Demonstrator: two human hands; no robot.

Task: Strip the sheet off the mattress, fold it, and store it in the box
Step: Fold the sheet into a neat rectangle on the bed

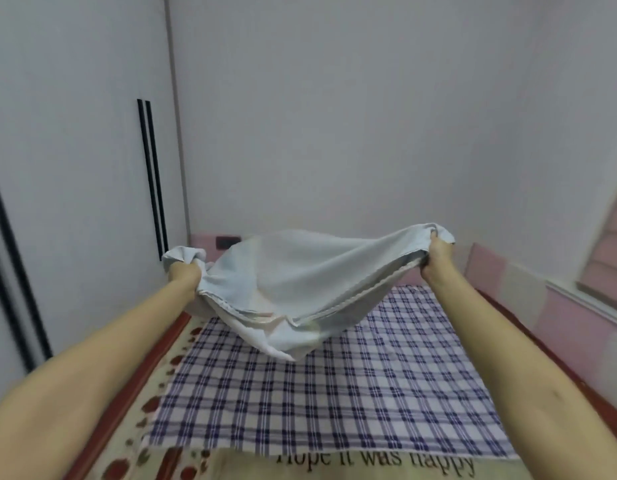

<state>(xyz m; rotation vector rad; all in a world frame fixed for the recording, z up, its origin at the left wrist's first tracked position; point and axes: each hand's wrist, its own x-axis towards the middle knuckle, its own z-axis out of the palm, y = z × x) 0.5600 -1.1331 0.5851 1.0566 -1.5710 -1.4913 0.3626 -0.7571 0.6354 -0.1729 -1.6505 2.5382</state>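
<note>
Well, the pale sheet hung aloft, pulled out wide.
At nine o'clock the left hand and at three the right hand each clutched a bunched corner; its middle sagged over the checked cloth.

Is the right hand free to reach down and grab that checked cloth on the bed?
Probably not yet: the right hand grips one end of the pale sheet, and the left hand holds the other. The checked cloth lies open below, so nothing blocks the way once it lets go.
</note>
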